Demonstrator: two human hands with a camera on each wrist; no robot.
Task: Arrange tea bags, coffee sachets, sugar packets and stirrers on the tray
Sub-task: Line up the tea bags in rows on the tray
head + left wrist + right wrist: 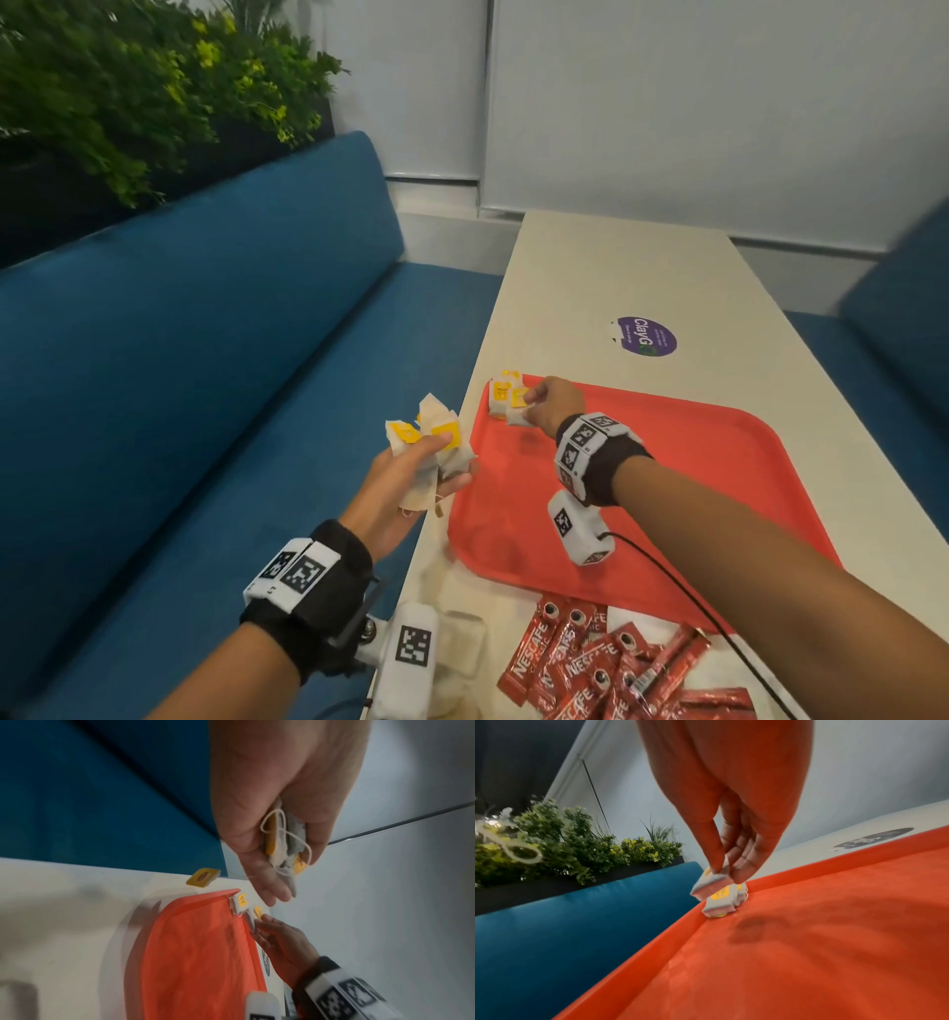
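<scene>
A red tray [667, 493] lies on the white table. In its far left corner stand two white tea bags with yellow tags [500, 395]. My right hand [547, 403] pinches another tea bag [712, 882] between thumb and fingers just above that corner, beside the standing ones [721, 902]. My left hand [426, 462] hovers off the table's left edge and grips a bunch of tea bags [436, 437] with strings dangling [280, 839]. Red coffee sachets [601, 663] lie heaped on the table in front of the tray.
A blue bench seat [205, 385] runs along the table's left side, with green plants [128, 92] behind it. A purple round sticker [646, 336] sits on the table [642, 267] beyond the tray. One loose yellow tag [203, 878] lies on the table by the tray's corner.
</scene>
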